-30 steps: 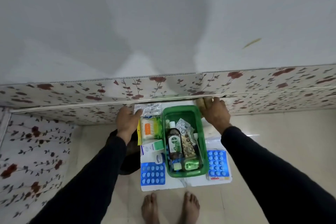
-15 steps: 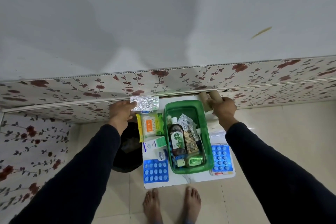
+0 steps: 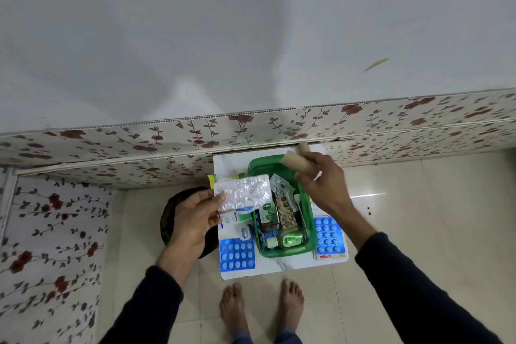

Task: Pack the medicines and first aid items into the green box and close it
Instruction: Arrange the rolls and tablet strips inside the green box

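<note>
Head view: green box (image 3: pixel 308 243) half packed, lid not on; left hand (image 3: pixel 192 218) pinches foil strip (image 3: pixel 243 193), right hand (image 3: pixel 318 184) grips bandage rolls (image 3: pixel 297 160), blue packs (image 3: pixel 237 254) left out.

A small white table (image 3: pixel 231 160) stood on the tiled floor (image 3: pixel 418 204), bearing the green box (image 3: pixel 311 234), two blue blister packs (image 3: pixel 237 253) (image 3: pixel 329 235) and small cartons (image 3: pixel 236 216).

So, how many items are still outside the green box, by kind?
Blue blister sheets on the table: 2 (left one, right one)
Silver blister strip in the left hand: 1
Beige bandage rolls in the right hand: 2
Cartons and packets partly hidden under the strip: cannot count
Total countable outside the green box: 5
</note>
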